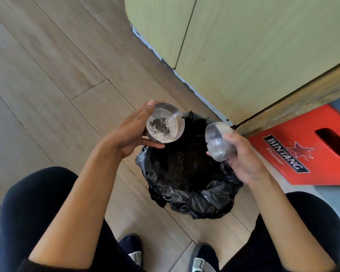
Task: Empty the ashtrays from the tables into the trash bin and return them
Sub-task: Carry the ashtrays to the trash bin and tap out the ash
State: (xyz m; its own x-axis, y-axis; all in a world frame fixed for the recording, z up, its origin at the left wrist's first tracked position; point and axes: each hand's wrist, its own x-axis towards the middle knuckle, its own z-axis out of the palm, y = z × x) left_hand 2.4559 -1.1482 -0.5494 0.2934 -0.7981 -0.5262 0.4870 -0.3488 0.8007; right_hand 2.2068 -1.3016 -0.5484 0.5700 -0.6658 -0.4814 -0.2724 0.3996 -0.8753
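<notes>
My left hand (133, 132) grips a round steel ashtray (165, 122) by its rim, held almost level at the bin's upper left edge, with dark ash lying in it. My right hand (243, 158) holds a second steel ashtray (218, 142), tipped on its side with its opening turned left toward the bin. Between and below both hands stands the trash bin lined with a black bag (186, 195), its inside dark.
A yellow-green cabinet wall (243, 46) rises just behind the bin. A red Bintang crate (306, 146) lies on the floor at the right. Wood-look floor (47, 75) stretches to the left. My knees and shoes (133, 250) frame the bin from below.
</notes>
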